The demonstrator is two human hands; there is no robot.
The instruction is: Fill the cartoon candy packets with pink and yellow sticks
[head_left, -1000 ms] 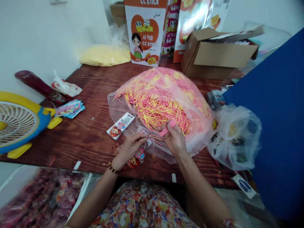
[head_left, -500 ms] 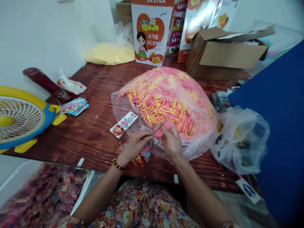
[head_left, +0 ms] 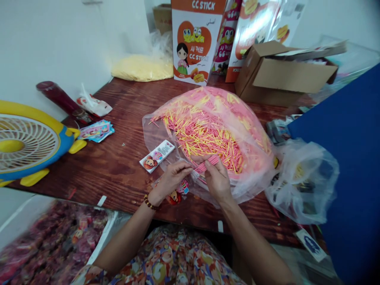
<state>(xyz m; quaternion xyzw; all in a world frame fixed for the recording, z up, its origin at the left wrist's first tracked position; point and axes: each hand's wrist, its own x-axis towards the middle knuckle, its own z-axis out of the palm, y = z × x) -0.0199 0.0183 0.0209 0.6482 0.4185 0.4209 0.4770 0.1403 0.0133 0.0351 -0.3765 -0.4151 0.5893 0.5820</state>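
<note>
My right hand [head_left: 218, 179] is wrapped around a small bundle of pink sticks [head_left: 212, 160]. Close to its left, my left hand [head_left: 174, 176] has its fingertips pinched at the edge of a clear plastic bag [head_left: 195, 174], by the lower end of the bundle. Behind both hands lies a large open translucent sack [head_left: 252, 136] full of loose pink and yellow sticks [head_left: 204, 134]. Under my left wrist are clear printed pouches [head_left: 175, 196] with a cartoon figure. A stack of white printed cards [head_left: 157, 156] rests just beyond that hand.
A yellow and blue fan [head_left: 32, 142] stands at left, near printed packets [head_left: 97, 130] and a dark red bottle [head_left: 59, 99]. Cartons [head_left: 192, 43] and an open cardboard box [head_left: 285, 77] line the back. A white plastic bag [head_left: 305, 182] sits at right beside a blue panel [head_left: 347, 130].
The view has shifted slightly, so everything sits a little lower and to the right. Both hands keep nearly the same hold, the bundle still in my right hand.
</note>
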